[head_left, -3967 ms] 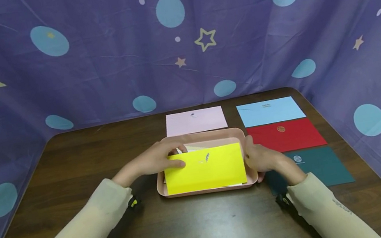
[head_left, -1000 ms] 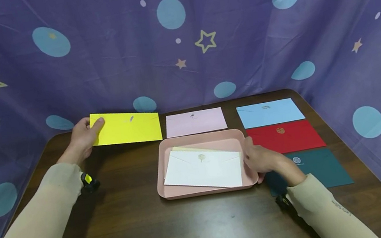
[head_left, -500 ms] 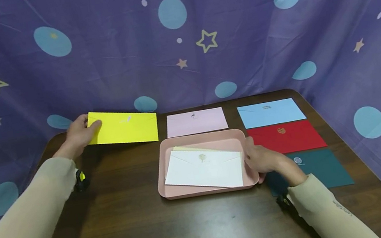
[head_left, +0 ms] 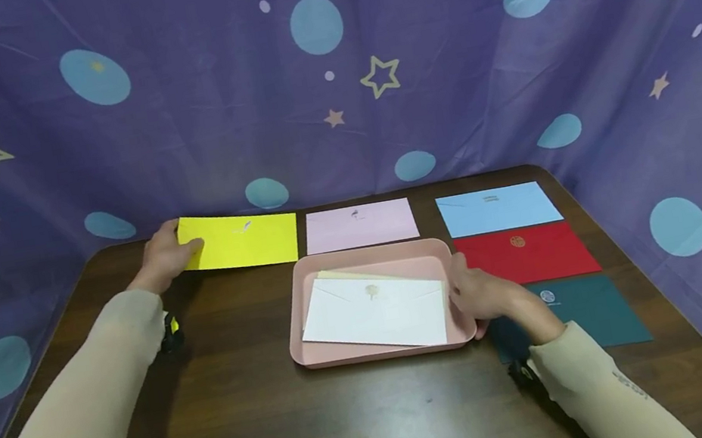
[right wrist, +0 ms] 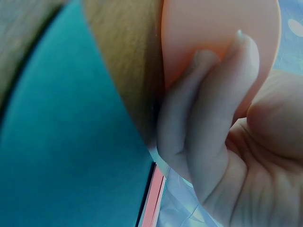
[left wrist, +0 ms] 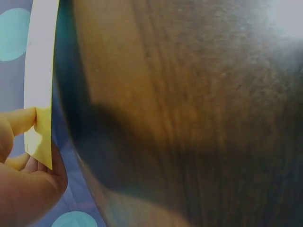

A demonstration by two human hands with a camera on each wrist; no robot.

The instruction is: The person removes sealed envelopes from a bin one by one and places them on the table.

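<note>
My left hand [head_left: 165, 256] pinches the left end of a yellow envelope [head_left: 244, 240] between thumb and fingers. Held above the table's far left part, the envelope has its right end beside a pale pink envelope [head_left: 360, 226]. In the left wrist view the yellow envelope [left wrist: 42, 80] appears nearly edge-on. A pink tray [head_left: 298, 288] stands mid-table, and my right hand [head_left: 483, 294] grips its right rim. Curled fingers [right wrist: 208, 113] press the tray's outer wall in the right wrist view. Inside the tray a white envelope [head_left: 376, 314] with a gold tree mark lies over a cream one [head_left: 353, 274].
Down the table's right side lie a light blue envelope [head_left: 499, 208], a red envelope [head_left: 525, 256] and a dark green envelope [head_left: 593, 311]. My right forearm partly covers the green one. A purple patterned curtain [head_left: 182, 108] hangs behind the brown wooden table [head_left: 328, 422].
The left hand has taken the yellow envelope out of the tray to the far left, uncovering the white one. Lately it has come lower and slightly right. The right hand stays at the tray.
</note>
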